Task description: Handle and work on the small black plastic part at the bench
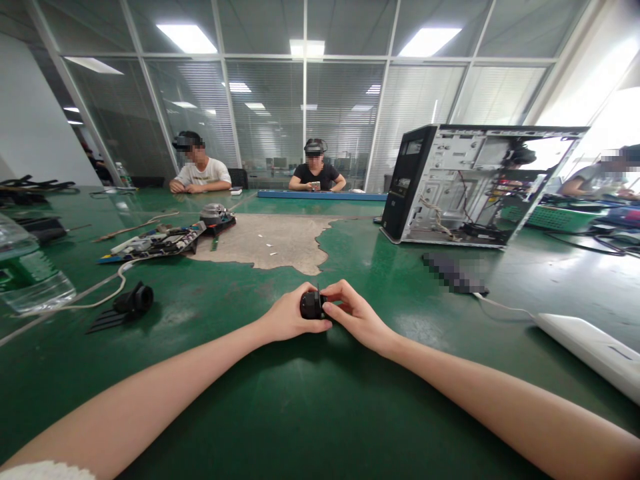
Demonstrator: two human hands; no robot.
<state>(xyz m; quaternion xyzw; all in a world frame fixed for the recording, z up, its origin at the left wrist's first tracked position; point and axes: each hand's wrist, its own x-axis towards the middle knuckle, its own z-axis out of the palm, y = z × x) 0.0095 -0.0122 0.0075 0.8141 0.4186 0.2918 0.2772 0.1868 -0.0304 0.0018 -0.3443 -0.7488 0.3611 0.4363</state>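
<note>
A small black round threaded-looking fitting [311,305] is held just above the green table, in front of me. My left hand [286,313] is closed around it from the left, thumb below and fingers behind. From the right, my right hand [356,317] pinches the fitting's right end between thumb and fingers. A thin dark piece sticks up between the hands; I cannot make out whether it is separate. Off to the left lies a similar black fitting [135,300] with flat dark strips beside it.
An opened computer case [465,190] stands at the back right. Nearer are a blurred dark phone-like object [453,272] and a white power bank [590,347], joined by a cable. Circuit boards [155,241] and a water bottle [33,273] are left. People [315,170] sit across the table.
</note>
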